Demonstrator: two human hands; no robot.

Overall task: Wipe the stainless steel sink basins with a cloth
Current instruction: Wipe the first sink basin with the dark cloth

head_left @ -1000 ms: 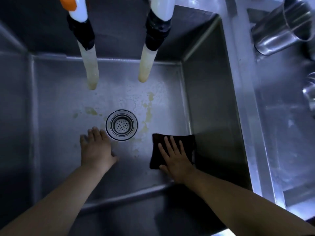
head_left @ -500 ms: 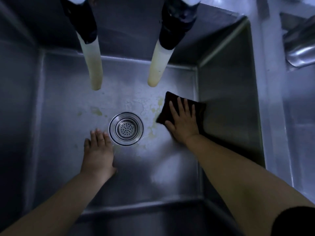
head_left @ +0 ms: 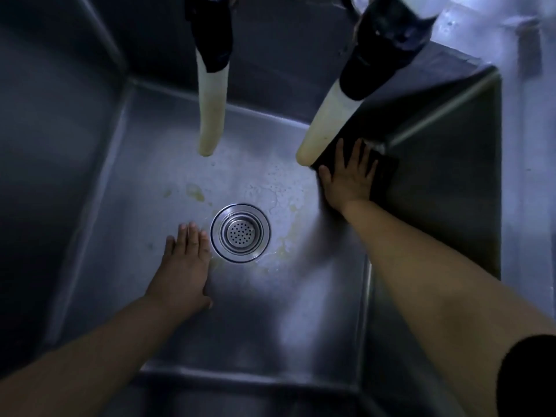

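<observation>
Dim light falls on the brushed stainless steel sink basin (head_left: 301, 311), its floor stained yellowish. At upper right, the right hand (head_left: 349, 179) presses flat, fingers spread, on a dark square cloth (head_left: 386, 176) in the far corner, beneath one cream rubber hose (head_left: 323, 127). The left hand (head_left: 183, 266) rests flat beside the round perforated metal drain strainer (head_left: 240, 233).
</observation>
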